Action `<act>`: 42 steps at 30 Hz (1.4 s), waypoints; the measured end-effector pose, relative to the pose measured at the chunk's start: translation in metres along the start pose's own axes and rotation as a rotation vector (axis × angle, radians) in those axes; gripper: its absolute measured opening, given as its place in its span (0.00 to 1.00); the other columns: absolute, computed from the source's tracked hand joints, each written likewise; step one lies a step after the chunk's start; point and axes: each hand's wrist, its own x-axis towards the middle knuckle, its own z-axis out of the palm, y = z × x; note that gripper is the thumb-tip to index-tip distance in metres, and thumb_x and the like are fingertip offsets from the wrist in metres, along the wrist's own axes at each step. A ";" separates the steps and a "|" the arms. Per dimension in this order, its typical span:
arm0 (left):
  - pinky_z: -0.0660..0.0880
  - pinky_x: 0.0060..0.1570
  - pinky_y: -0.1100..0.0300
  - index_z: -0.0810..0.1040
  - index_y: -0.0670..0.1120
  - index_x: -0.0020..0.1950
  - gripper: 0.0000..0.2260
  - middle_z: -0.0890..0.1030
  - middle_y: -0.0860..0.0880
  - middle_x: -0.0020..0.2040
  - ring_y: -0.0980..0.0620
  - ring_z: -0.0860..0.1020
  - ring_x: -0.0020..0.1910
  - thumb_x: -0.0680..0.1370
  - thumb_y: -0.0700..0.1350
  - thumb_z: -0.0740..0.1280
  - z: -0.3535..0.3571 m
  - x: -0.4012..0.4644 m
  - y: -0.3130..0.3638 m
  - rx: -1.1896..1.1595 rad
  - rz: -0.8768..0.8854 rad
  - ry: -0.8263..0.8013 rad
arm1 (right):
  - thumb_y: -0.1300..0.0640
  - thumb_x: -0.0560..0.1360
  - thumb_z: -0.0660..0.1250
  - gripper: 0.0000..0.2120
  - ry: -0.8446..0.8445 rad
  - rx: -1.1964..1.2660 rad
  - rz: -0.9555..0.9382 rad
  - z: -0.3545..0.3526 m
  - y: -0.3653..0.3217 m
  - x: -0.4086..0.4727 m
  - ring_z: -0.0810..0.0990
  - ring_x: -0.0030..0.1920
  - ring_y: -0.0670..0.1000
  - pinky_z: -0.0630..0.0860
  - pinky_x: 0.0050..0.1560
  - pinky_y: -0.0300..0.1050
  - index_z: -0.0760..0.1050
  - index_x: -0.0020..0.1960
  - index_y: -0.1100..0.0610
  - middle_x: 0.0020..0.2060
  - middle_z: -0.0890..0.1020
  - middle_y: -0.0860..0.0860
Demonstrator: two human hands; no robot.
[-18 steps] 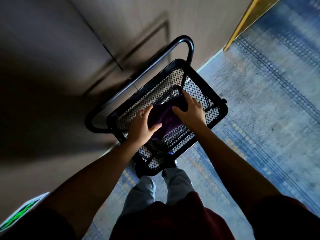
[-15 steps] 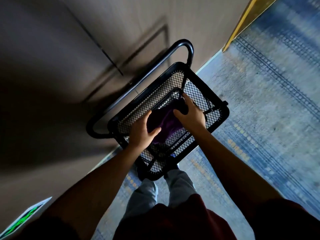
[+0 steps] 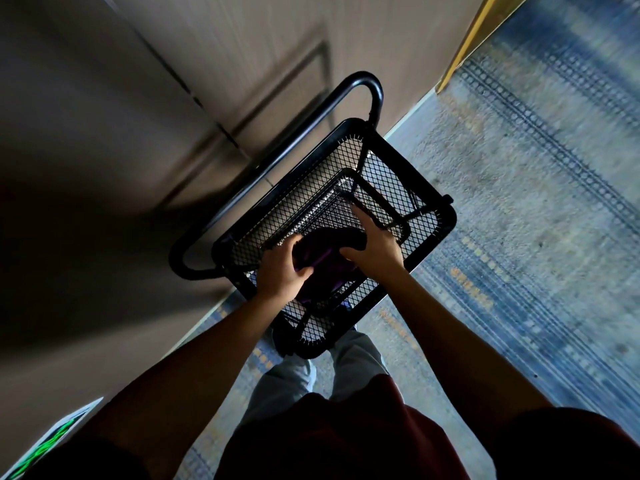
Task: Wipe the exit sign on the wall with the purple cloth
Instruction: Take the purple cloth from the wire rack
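The purple cloth (image 3: 323,268) lies bunched in the top basket of a black mesh cart (image 3: 446,216), toward the basket's near corner, closest to the person. Both hands are on it. The left hand (image 3: 282,271) grips the cloth's left side, fingers curled over the top of the fabric and thumb pressed in from below, so it is clamped on the cloth. The right hand (image 3: 375,247) holds the right side: its thumb hooks into the fabric, while the index finger stretches forward over the mesh toward the basket's far edge, and the remaining fingers are hidden behind the hand. The cloth sags between the two hands, a paler purple fold showing along its middle.

The cart's basket has a thick black rim and a mesh floor through which lower tiers can be made out. A black tubular handle (image 3: 367,83) loops out from the cart's far-left side, close to a beige wall (image 3: 242,46) with a dark seam running down it. The exit sign (image 3: 45,445), white-framed with green marking, shows only partly at the bottom-left corner of the view, low on that wall and well apart from the cloth. Blue and grey patterned carpet (image 3: 536,202) covers the floor to the right. The person's grey trousers (image 3: 287,382) and dark red shirt (image 3: 329,438) fill the bottom edge.
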 end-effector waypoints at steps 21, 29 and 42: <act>0.77 0.61 0.51 0.69 0.52 0.75 0.24 0.81 0.45 0.58 0.49 0.80 0.56 0.81 0.56 0.66 -0.061 -0.038 0.013 -0.622 0.007 0.150 | 0.66 0.75 0.73 0.36 0.078 0.586 -0.338 -0.062 -0.059 -0.075 0.81 0.61 0.40 0.76 0.67 0.39 0.69 0.77 0.42 0.64 0.82 0.43; 0.71 0.66 0.60 0.66 0.54 0.78 0.35 0.74 0.51 0.74 0.50 0.72 0.73 0.75 0.65 0.69 -0.120 -0.053 0.077 -1.142 0.087 0.123 | 0.67 0.72 0.72 0.39 -0.142 1.336 -0.439 -0.112 -0.100 -0.102 0.79 0.69 0.60 0.73 0.73 0.58 0.66 0.79 0.50 0.71 0.79 0.55; 0.75 0.68 0.56 0.65 0.64 0.77 0.35 0.73 0.52 0.74 0.56 0.74 0.71 0.75 0.45 0.76 -0.168 -0.110 0.110 -1.007 0.335 0.340 | 0.63 0.75 0.74 0.33 0.027 1.352 -0.312 -0.109 -0.078 -0.111 0.77 0.71 0.63 0.70 0.73 0.70 0.72 0.74 0.39 0.72 0.78 0.59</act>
